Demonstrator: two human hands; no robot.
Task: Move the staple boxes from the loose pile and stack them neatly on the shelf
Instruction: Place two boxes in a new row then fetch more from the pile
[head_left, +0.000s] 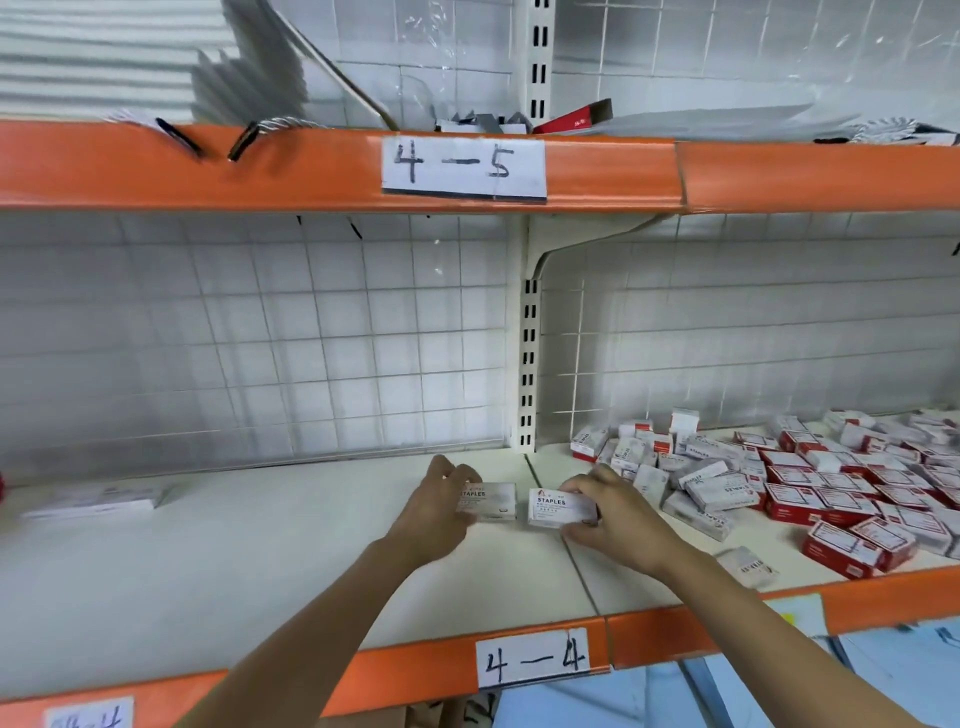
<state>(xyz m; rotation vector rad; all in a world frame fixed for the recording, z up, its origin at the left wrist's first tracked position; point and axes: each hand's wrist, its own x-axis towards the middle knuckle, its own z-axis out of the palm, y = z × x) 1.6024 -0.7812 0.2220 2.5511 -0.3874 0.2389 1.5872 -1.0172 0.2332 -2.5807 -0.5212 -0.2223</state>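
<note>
"STAPLES" on two held boxes (558, 506); "4—5" label (464, 167) and "4—4" label (532, 657) on orange shelf edges.

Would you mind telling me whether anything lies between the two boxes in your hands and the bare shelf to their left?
Nothing visible does. The left hand and right hand each hold a staple box, and the shelf leftward is bare up to a flat white pack far left.

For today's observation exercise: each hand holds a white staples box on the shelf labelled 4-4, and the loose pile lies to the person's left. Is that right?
One detail is wrong. The head view shows the loose pile lying to the person's right, not left. The rest holds: the left hand and right hand each hold a white staples box on the shelf labelled 4-4.
</note>
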